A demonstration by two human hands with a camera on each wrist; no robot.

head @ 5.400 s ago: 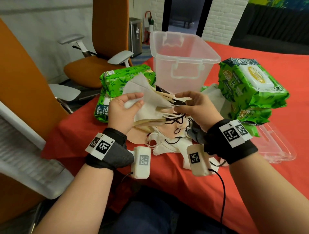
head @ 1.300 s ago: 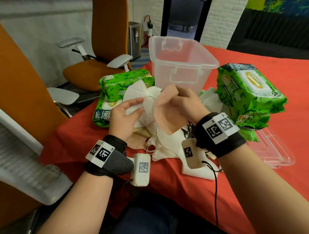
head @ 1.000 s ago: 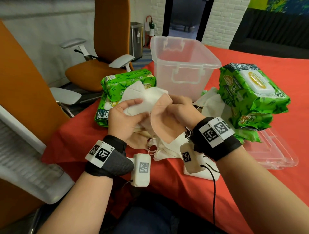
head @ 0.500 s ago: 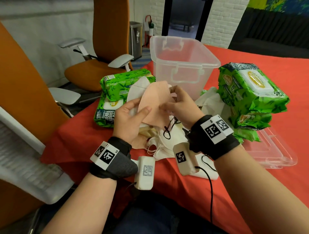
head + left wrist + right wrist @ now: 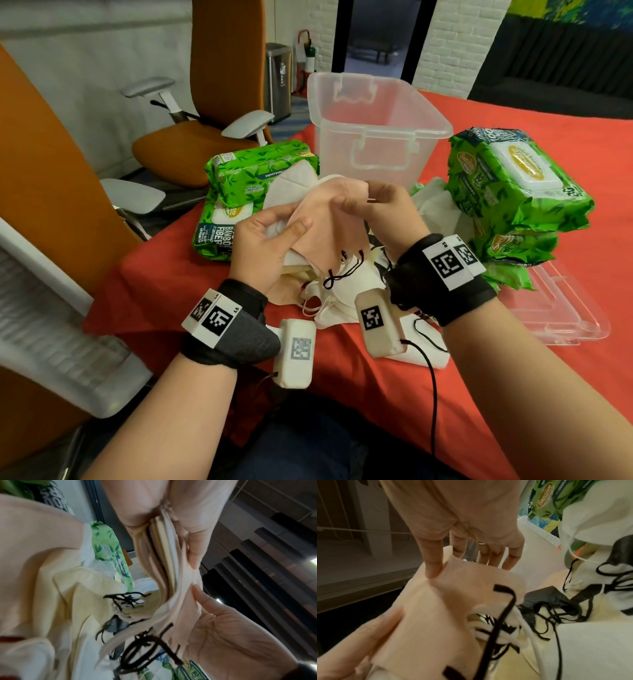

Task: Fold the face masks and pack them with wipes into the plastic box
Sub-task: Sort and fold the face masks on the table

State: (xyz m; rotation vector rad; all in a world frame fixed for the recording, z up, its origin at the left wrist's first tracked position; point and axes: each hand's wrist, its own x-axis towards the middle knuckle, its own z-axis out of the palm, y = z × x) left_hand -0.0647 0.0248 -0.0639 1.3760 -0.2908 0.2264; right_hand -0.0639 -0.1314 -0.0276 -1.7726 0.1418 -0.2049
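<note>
A pink face mask (image 5: 325, 222) with black ear loops (image 5: 342, 274) lies folded on top of a stack of folded white and cream masks (image 5: 163, 550). My left hand (image 5: 291, 222) grips this stack above the table, thumb on the pink mask. My right hand (image 5: 359, 202) pinches the pink mask's upper right edge; in the right wrist view its thumb (image 5: 433, 566) presses on the pink mask (image 5: 436, 608). Loose masks (image 5: 342, 298) lie in a pile under both hands. The clear plastic box (image 5: 376, 99) stands open behind them. Green wipes packs lie to the left (image 5: 260, 171) and right (image 5: 513, 192).
The box's clear lid (image 5: 565, 308) lies flat at the right under the wipes stack. A black mask (image 5: 547, 601) sits in the pile. The red table (image 5: 376, 394) ends close to my body and at the left. Orange office chairs (image 5: 191, 144) stand to the left.
My right hand brought the pink mask up against the stack in my left hand, then slid to its upper edge. My left thumb now holds the pink mask on the stack.
</note>
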